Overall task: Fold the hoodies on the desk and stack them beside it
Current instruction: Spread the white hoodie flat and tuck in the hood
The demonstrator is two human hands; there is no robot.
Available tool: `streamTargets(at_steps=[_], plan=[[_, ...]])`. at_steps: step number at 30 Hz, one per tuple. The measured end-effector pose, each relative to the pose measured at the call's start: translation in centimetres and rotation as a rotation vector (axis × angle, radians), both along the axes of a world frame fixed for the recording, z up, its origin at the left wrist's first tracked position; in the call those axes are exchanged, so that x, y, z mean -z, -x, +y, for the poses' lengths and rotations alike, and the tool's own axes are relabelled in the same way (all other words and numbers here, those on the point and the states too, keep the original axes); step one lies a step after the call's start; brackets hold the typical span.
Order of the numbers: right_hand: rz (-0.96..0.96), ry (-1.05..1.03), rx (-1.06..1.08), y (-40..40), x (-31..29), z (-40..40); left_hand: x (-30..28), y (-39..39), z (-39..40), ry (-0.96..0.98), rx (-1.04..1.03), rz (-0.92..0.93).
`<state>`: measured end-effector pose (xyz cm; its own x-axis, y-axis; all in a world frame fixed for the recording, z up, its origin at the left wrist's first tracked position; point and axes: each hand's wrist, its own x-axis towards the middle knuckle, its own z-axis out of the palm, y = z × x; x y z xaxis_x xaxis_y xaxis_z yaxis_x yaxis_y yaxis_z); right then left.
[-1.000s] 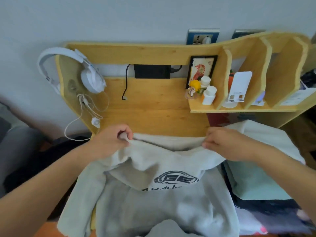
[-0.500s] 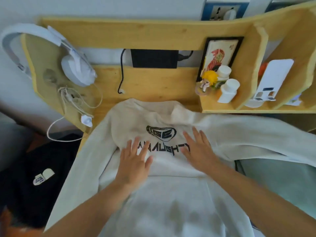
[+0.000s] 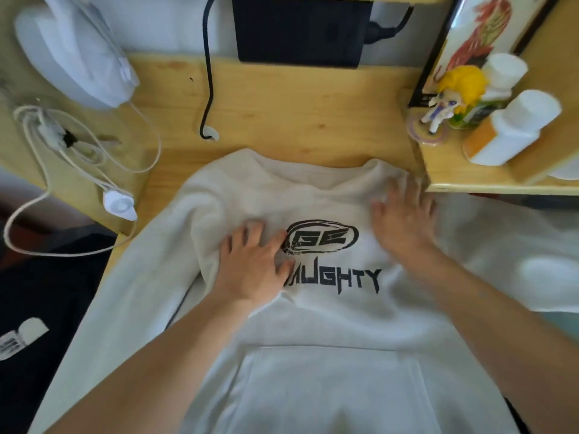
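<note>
Now our hoodie (image 3: 329, 324) lies flat on the desk (image 3: 297, 98), no longer held up; left hand (image 3: 253, 264) and right hand (image 3: 404, 220), fingers spread, smooth its chest before folding.

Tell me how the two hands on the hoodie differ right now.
The left hand lies beside the printed logo, its thumb covering the start of the lettering; the right hand lies further up, near the collar and the shelf edge. The left hand is sharp in the picture; the right hand is blurred, seemingly in motion. The left hand's fingers bunch a little cloth; the right hand's lie flatter. Both are open, palm down, pressing on the cream hoodie.
</note>
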<state>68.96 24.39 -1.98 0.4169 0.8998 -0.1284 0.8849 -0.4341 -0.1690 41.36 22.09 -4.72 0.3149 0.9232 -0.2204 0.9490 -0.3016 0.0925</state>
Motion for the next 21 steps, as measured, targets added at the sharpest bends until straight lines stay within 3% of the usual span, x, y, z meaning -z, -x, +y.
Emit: streamTargets(at_steps=[2, 4, 7, 11, 13, 16, 19, 21], plan=[[0.066, -0.059, -0.331, 5.2, -0.3, -3.1, -0.5, -0.4, 0.8, -0.075, 0.018, -0.039], [-0.008, 0.128, -0.512, 5.9, 1.2, -4.8, -0.3, 0.2, 0.7, -0.038, 0.019, -0.050], [-0.151, 0.180, -0.406, 1.0, 3.2, -3.2, 0.8, 2.6, -1.3, 0.030, -0.004, -0.016], [-0.092, 0.282, -0.220, 1.2, 1.3, -0.3, 0.3, 4.6, -0.9, 0.084, 0.053, 0.023], [-0.118, 0.123, -0.259, 4.0, -0.4, 1.0, -1.5, 4.0, 1.6, 0.005, 0.017, -0.089], [-0.098, -0.130, -0.509, 6.5, -1.1, 1.9, -3.4, 3.0, 5.7, -0.135, -0.002, -0.216], [-0.080, 0.031, -0.483, 5.1, 0.7, 3.3, -2.7, 2.0, 8.9, -0.063, 0.003, -0.130], [-0.072, 0.041, -0.340, 2.8, 1.7, 4.7, -1.5, 1.9, 11.3, 0.044, -0.150, -0.088]])
